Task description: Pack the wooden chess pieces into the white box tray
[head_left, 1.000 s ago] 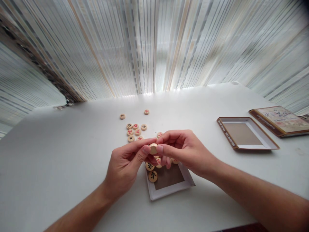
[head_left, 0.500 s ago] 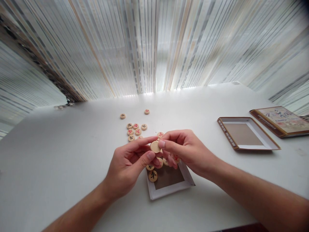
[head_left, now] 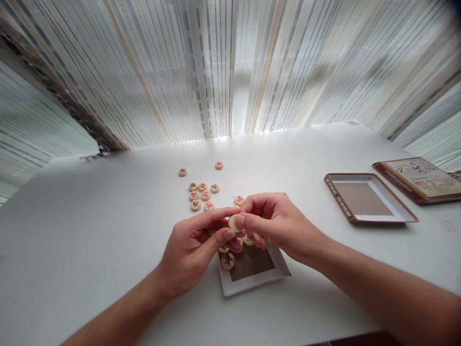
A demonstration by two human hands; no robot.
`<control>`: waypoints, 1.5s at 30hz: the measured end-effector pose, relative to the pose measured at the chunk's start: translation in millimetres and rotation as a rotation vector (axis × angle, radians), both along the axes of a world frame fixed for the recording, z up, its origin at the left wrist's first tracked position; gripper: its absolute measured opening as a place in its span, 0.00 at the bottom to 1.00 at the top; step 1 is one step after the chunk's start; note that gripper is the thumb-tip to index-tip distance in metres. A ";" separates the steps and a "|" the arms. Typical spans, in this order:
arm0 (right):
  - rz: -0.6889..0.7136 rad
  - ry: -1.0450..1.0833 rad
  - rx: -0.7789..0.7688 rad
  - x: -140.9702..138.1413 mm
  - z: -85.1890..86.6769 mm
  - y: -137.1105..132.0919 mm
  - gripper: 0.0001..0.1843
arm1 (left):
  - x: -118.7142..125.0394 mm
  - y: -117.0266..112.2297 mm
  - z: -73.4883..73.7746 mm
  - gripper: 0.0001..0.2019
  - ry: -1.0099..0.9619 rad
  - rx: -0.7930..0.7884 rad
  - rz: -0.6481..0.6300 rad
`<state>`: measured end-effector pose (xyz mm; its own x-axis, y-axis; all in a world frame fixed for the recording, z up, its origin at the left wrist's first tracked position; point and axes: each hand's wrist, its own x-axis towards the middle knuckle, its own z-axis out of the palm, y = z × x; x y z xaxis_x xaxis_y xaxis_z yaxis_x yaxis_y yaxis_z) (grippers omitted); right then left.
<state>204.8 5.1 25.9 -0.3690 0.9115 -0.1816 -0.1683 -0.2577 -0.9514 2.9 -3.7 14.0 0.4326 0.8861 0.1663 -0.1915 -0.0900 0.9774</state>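
Observation:
Over the open box tray (head_left: 248,284), I hold a round wooden Chinese chess piece (head_left: 234,223), its blank side showing. My right hand (head_left: 279,223) pinches the piece between thumb and fingers. The curved fingers and thumb of my left hand (head_left: 194,245) close around its left side, partly out of sight. Below, a piece with a black character (head_left: 227,261) lies at the tray's left side. Other pieces at the tray's far end, such as a black-marked one (head_left: 248,239), are partly hidden by my hands.
Several pieces with red or black characters (head_left: 205,195) lie beyond my hands on the white table (head_left: 108,240). Two more (head_left: 183,172) sit farther back. A brown-edged box part (head_left: 363,198) and a printed box lid (head_left: 423,177) lie at right. A striped curtain (head_left: 230,67) hangs behind.
The held piece has shifted slightly right and down and tilted a little between my fingers. My left hand has moved slightly right. The loose pieces lie as before.

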 end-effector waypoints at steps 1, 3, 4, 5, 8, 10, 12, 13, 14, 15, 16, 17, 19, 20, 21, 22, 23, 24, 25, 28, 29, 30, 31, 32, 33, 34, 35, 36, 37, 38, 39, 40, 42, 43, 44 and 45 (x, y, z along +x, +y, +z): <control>0.014 0.004 0.000 0.1 -0.5 -0.3 0.21 | -0.2 0.0 -0.6 0.15 0.002 0.005 0.002; 0.038 0.006 -0.008 0.2 -0.8 -1.2 0.21 | -0.6 -0.4 -1.8 0.15 0.009 0.012 0.010; 0.051 0.008 -0.013 0.1 -0.5 -1.7 0.22 | -0.8 -0.7 -2.3 0.15 0.011 0.015 0.014; 0.065 0.014 -0.018 0.1 0.0 -2.2 0.22 | -1.0 -0.9 -2.6 0.15 0.012 0.016 0.018; 0.114 0.047 -0.025 0.3 2.2 -3.1 0.22 | -1.2 -1.2 -2.4 0.15 -0.001 0.017 0.025; 0.136 0.063 -0.023 0.7 2.9 -3.3 0.23 | -1.1 -1.1 -1.8 0.14 -0.013 0.020 0.026; 0.138 0.064 -0.026 1.0 2.4 -3.4 0.23 | -0.9 -0.9 -1.3 0.14 -0.015 0.024 0.022; 0.132 0.062 -0.029 1.1 1.7 -3.4 0.23 | -0.8 -0.8 -1.2 0.14 -0.010 0.024 0.021; 0.123 0.059 -0.032 1.1 1.0 -3.3 0.23 | -0.8 -0.8 -1.1 0.14 -0.003 0.023 0.019; 0.113 0.057 -0.032 1.1 0.2 -3.1 0.23 | -0.8 -0.7 -1.0 0.14 0.003 0.022 0.017; 0.102 0.057 -0.028 1.0 -0.4 -2.8 0.23 | -0.8 -0.6 -0.9 0.14 0.010 0.021 0.015; 0.091 0.061 -0.023 0.8 -0.9 -2.6 0.22 | -0.8 -0.6 -0.9 0.14 0.016 0.020 0.011; 0.075 0.076 -0.014 0.3 -1.1 -2.1 0.22 | -1.0 -0.5 -0.7 0.14 0.019 0.016 0.006; 0.072 0.086 -0.009 0.1 -0.9 -1.9 0.21 | -1.0 -0.5 -0.6 0.14 0.019 0.010 0.006; 0.069 0.093 -0.005 -0.1 -0.6 -1.9 0.21 | -1.0 -0.5 -0.6 0.14 0.015 0.004 0.006; 0.067 0.096 0.002 -0.2 -0.3 -2.0 0.20 | -1.0 -0.7 -0.7 0.14 0.010 -0.004 0.007; 0.064 0.096 0.010 -0.3 -0.1 -2.2 0.20 | -1.0 -0.8 -0.7 0.14 0.002 -0.009 0.005; 0.061 0.095 0.017 -0.3 0.0 -2.4 0.19 | -0.9 -1.0 -0.8 0.14 -0.007 -0.013 0.004; 0.059 0.099 0.022 -0.2 -0.1 -2.7 0.19 | -0.8 -1.2 -1.0 0.14 -0.013 -0.017 0.001; 0.065 0.131 0.017 0.2 -0.7 -3.2 0.18 | -0.3 -1.3 -1.0 0.14 -0.030 -0.031 -0.004; 0.069 0.145 0.016 0.4 -0.9 -3.2 0.18 | -0.2 -1.2 -0.8 0.14 -0.034 -0.036 -0.003; 0.071 0.156 0.013 0.5 -0.9 -3.3 0.18 | -0.1 -1.0 -0.4 0.14 -0.037 -0.041 -0.001; 0.071 0.164 0.010 0.5 -0.7 -3.3 0.17 | -0.2 -0.9 0.1 0.14 -0.040 -0.045 0.003; 0.069 0.169 0.005 0.5 -0.3 -3.3 0.17 | -0.3 -0.7 0.7 0.13 -0.044 -0.048 0.008; 0.068 0.171 -0.003 0.4 0.1 -3.3 0.17 | -0.5 -0.7 1.4 0.13 -0.046 -0.052 0.014; 0.065 0.169 -0.013 0.3 0.7 -3.3 0.18 | -0.8 -0.7 2.0 0.13 -0.048 -0.056 0.017; 0.062 0.162 -0.024 0.1 1.1 -3.3 0.18 | -1.2 -0.8 2.6 0.13 -0.049 -0.061 0.021; 0.059 0.156 -0.034 -0.1 1.5 -3.4 0.19 | -1.5 -1.0 3.1 0.13 -0.048 -0.067 0.021; 0.057 0.151 -0.042 -0.3 1.7 -3.4 0.20 | -1.9 -1.2 3.6 0.12 -0.047 -0.074 0.019; 0.056 0.147 -0.049 -0.4 1.8 -3.4 0.21 | -2.2 -1.5 3.9 0.12 -0.046 -0.081 0.018; 0.055 0.144 -0.053 -0.5 1.7 -3.3 0.21 | -2.5 -1.7 4.2 0.11 -0.045 -0.086 0.019; 0.053 0.140 -0.055 -0.5 1.5 -3.2 0.21 | -2.6 -1.9 4.5 0.11 -0.045 -0.090 0.023; 0.051 0.132 -0.051 -0.2 1.0 -2.9 0.21 | -2.7 -2.4 5.3 0.10 -0.051 -0.094 0.034; 0.048 0.124 -0.044 0.0 0.8 -2.7 0.21 | -2.7 -2.6 5.7 0.09 -0.058 -0.096 0.035; 0.044 0.115 -0.032 0.3 0.7 -2.5 0.20 | -2.7 -2.9 6.2 0.09 -0.065 -0.100 0.033; 0.042 0.108 -0.017 0.6 0.6 -2.4 0.19 | -2.6 -3.0 6.6 0.10 -0.074 -0.101 0.029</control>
<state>205.4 2.7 26.6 -0.4247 0.8921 -0.1544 -0.2581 -0.2828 -0.9238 0.3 -6.7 20.6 0.3961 0.9121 0.1058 -0.2622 0.0019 0.9650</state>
